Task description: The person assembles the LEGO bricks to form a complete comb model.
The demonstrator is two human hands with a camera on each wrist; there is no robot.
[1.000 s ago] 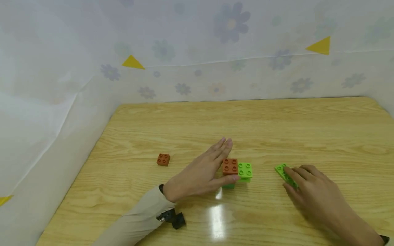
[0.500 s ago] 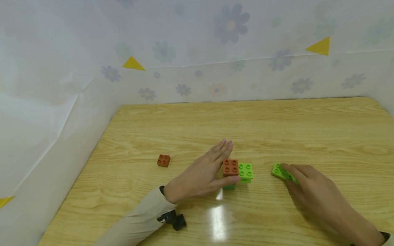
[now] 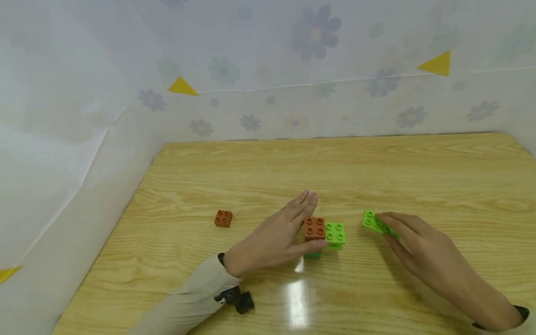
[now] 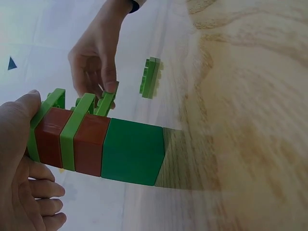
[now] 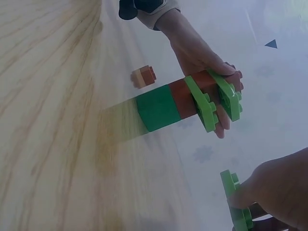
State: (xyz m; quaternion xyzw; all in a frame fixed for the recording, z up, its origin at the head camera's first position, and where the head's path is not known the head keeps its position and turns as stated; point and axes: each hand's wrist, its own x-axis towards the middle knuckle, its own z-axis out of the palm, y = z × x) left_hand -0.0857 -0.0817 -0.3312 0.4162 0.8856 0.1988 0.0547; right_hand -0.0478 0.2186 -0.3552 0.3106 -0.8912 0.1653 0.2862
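Note:
A brick stack (image 3: 314, 227) stands upright, with a dark green block (image 4: 132, 151) at its base. Above that, brown bricks alternate with light green plates that jut out to the right. My left hand (image 3: 268, 237) holds the upper part of the stack, thumb along the near side and fingers stretched behind it. To the right, my right hand (image 3: 433, 253) pinches a light green plate (image 3: 370, 220) between thumb and fingers, studs facing up. The plate is tilted and apart from the stack; part of it is hidden under the fingers.
A loose brown brick (image 3: 223, 218) sits left of the left hand on the wooden table (image 3: 251, 172). Another light green plate (image 4: 150, 78) lies on the table near the right hand, hidden in the head view. A patterned white sheet (image 3: 259, 107) rises behind the table.
My right hand has moved left and slightly away from me with the light green plate, which has turned and come nearer the stack. My left hand stays in place.

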